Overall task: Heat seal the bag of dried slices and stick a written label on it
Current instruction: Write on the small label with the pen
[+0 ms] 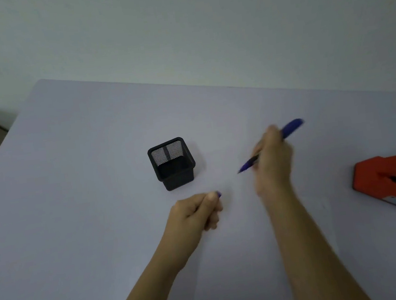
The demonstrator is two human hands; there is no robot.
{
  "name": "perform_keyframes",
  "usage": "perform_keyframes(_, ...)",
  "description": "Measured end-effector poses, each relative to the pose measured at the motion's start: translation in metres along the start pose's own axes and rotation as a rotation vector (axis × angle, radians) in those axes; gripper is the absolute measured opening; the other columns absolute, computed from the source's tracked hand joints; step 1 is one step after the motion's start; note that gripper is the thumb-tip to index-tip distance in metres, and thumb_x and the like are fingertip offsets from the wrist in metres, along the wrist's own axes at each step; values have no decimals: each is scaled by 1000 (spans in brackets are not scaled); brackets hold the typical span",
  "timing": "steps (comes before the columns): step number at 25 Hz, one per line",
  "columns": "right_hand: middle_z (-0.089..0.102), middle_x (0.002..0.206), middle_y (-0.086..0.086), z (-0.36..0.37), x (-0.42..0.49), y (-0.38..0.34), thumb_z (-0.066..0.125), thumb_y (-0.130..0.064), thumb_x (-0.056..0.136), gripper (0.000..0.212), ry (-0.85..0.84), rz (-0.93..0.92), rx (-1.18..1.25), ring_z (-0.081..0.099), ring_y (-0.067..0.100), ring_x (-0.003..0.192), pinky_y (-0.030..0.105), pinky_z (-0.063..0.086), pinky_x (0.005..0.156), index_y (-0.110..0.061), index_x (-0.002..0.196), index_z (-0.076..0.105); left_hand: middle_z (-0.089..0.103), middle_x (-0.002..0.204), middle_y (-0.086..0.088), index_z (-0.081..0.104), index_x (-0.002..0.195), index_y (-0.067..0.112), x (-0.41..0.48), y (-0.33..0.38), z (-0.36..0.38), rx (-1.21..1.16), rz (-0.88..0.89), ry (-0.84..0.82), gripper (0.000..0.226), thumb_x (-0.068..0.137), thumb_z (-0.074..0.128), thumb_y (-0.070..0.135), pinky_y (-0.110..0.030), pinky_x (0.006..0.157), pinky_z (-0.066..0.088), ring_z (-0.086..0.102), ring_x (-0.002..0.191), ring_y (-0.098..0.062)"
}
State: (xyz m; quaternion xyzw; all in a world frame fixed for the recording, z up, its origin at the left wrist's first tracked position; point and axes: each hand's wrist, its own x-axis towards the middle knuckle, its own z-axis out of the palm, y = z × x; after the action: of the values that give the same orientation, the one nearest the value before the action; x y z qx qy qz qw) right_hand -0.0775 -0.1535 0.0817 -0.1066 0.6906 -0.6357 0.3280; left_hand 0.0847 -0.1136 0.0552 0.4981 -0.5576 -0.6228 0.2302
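Holding a pen (pixel 293 126), the right hand (pixel 273 161) has its fingers wrapped round the middle of the blue barrel. The uncapped tip points left and down toward the table (pixel 73 188), and the blunt end sticks out up and to the right. The hand is blurred, so whether the tip touches the surface cannot be told.

The left hand (pixel 194 212) is curled into a loose fist near the table's middle. Thumb and forefinger pinch a small blue piece, apparently the cap (pixel 218 193), with only its end showing.

One container is noted: a black mesh holder (pixel 172 163), square and upright, standing on the table just beyond the left hand and to the left of the pen tip, touching neither. Its inside shows only dark mesh walls and floor.

A red sealer (pixel 377 171) lies at the right edge, well apart from both hands and partly cut off by the frame. Its upper arm stands lifted off the base, with a gap between them.

A pale wall (pixel 178 28) runs along the table's far edge.
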Motion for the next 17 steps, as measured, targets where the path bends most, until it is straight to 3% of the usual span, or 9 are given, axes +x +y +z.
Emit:
perform_keyframes(2,41,33,-10,-8,15,-18,44,-25,94,45,-18,-8,75,38,3,32,19,34,41,-17,50,38,59,58,3,71,74,11,-17,-26,-15,-82,-146,32,33,91,51,31,-22,59,44,52,56,-9)
perform_keyframes(4,45,35,-9,-10,12,-23,45,-28,95,46,-123,-87,-26,41,4,33,17,35,38,-17,50,41,65,64,1,74,79,15,-31,-49,-31,-40,-221,154,25,92,54,25,-29,67,49,57,62,-11)
perform_keyframes(6,52,40,-7,-6,-5,-14,49,-32,94,44,-239,-138,-118,48,5,36,18,42,39,-15,54,47,69,71,1,71,84,22,-35,-62,-49,133,-214,292,18,92,55,22,-31,73,49,61,69,-15)
perform_keyframes(9,61,49,-10,-12,-32,4,61,-28,88,32,-303,-167,-148,58,3,44,15,50,47,-14,62,49,66,73,-3,63,87,22,-34,-66,-71,394,-172,410,7,89,58,18,-21,61,45,59,67,-17)
perform_keyframes(13,65,52,-11,-26,-56,29,66,-19,84,25,-360,-183,-179,63,3,53,14,52,54,-14,66,50,60,76,-3,59,85,11,-25,-84,-82,671,-74,380,4,87,59,14,-27,63,42,54,67,-20)
perform_keyframes(17,58,52,-8,-33,-65,46,50,-30,93,31,-339,-110,-205,59,3,48,13,51,52,-11,68,49,61,83,-10,60,90,4,-20,-99,-81,783,13,334,8,89,58,12,-31,66,45,53,70,-22)
